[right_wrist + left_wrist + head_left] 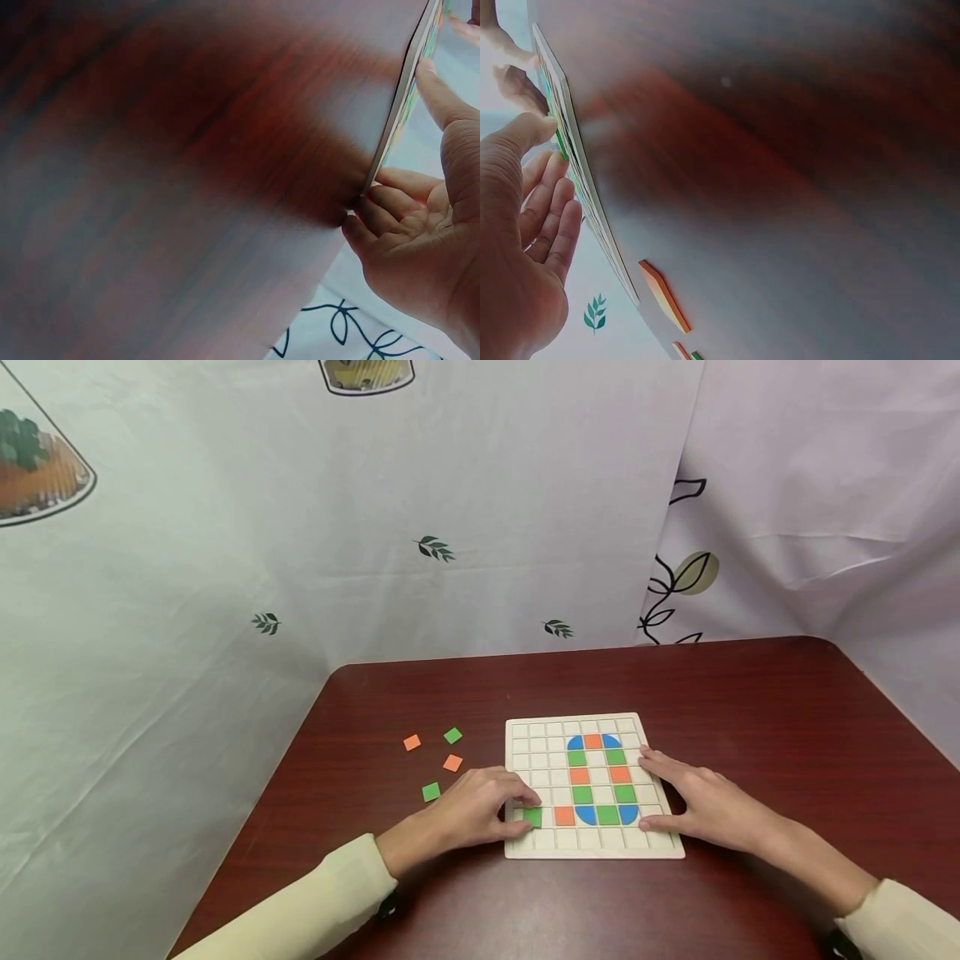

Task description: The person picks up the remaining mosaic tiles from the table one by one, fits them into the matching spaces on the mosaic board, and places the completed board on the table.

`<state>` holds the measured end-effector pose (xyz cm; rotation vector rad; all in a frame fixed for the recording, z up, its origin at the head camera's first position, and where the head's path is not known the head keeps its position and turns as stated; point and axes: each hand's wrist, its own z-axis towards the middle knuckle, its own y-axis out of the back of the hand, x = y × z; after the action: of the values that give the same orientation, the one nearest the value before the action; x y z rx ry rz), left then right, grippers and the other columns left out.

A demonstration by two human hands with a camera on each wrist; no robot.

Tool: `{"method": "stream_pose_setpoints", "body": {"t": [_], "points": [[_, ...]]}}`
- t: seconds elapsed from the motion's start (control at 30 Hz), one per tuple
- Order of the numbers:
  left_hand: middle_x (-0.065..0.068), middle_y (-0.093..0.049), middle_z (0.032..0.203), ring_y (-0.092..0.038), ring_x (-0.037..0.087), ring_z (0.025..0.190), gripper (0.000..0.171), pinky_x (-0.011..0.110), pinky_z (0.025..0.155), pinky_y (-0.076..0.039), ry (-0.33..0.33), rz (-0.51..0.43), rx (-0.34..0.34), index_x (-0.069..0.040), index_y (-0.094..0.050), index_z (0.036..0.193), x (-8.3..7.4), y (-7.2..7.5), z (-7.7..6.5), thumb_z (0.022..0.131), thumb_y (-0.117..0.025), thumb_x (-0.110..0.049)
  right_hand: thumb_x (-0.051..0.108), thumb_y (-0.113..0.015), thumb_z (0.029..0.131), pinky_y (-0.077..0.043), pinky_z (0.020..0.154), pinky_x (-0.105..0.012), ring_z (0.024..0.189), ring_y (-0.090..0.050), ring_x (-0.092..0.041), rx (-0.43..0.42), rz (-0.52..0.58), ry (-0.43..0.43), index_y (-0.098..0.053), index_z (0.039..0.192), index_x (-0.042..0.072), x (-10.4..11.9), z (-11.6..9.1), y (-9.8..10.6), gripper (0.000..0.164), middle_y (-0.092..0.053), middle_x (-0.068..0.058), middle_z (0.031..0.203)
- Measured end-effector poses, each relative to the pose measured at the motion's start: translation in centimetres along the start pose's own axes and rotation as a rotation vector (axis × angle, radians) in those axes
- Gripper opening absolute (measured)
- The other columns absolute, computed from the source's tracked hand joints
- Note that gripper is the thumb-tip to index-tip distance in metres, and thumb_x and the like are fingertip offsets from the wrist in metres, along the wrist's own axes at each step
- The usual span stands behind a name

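At lower centre of the frame, on the surface (585,910), the left hand (476,806) — the nearer one — pinches a square green tile (532,817) at the board's (536,746) left side, just left of an orange tile (565,816). The right hand (701,802) spreads along the opposite edge.

Red-brown table (420,693) with board (538,746), loose tiles (452,763)
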<state>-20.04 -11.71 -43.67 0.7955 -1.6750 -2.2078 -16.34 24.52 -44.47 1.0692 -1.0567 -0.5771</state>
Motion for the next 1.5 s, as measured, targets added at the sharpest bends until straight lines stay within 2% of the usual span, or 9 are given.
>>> {"method": "stream_pose_setpoints", "body": {"t": [0.23, 0.53, 1.07, 1.5], "points": [[-0.013, -0.076, 0.107, -0.066, 0.000, 0.101, 0.023, 0.018, 0.086, -0.051, 0.005, 0.006, 0.010, -0.021, -0.081, 0.113, -0.2, -0.3, 0.5, 0.091, -0.084, -0.028, 0.064, -0.084, 0.082, -0.052, 0.101, -0.059, 0.138, -0.055, -0.046, 0.006, 0.004, -0.005, -0.053, 0.154, 0.000, 0.0, 0.0, 0.0, 0.101, -0.048, -0.028, 0.157], [-0.012, -0.076, 0.106, -0.067, -0.001, 0.100, 0.024, 0.019, 0.086, -0.052, -0.035, 0.029, -0.017, -0.020, -0.081, 0.112, -0.3, -0.6, 1.0, 0.090, -0.086, -0.027, 0.062, -0.085, 0.082, -0.052, 0.101, -0.058, 0.138, -0.055, -0.045, 0.001, 0.008, 0.004, -0.054, 0.153, -0.001, -0.1, 0.0, -0.1, 0.100, -0.048, -0.029, 0.157], [-0.011, -0.077, 0.106, -0.069, 0.004, 0.102, 0.027, 0.022, 0.087, -0.053, -0.032, 0.039, -0.014, -0.019, -0.081, 0.114, -0.6, -0.7, 1.3, 0.090, -0.087, -0.030, 0.060, -0.086, 0.082, -0.053, 0.100, -0.059, 0.138, -0.055, -0.046, 0.001, -0.001, 0.004, -0.054, 0.153, -0.001, 0.1, 0.0, 0.0, 0.099, -0.049, -0.029, 0.156], [-0.012, -0.077, 0.106, -0.068, 0.003, 0.100, 0.029, 0.019, 0.084, -0.053, -0.043, 0.052, -0.011, -0.019, -0.081, 0.114, -0.6, -0.7, 1.4, 0.089, -0.087, -0.032, 0.062, -0.085, 0.082, -0.053, 0.099, -0.057, 0.137, -0.056, -0.045, 0.002, -0.001, 0.000, -0.054, 0.153, -0.001, 0.1, 0.0, 0.0, 0.100, -0.049, -0.028, 0.156]]}}
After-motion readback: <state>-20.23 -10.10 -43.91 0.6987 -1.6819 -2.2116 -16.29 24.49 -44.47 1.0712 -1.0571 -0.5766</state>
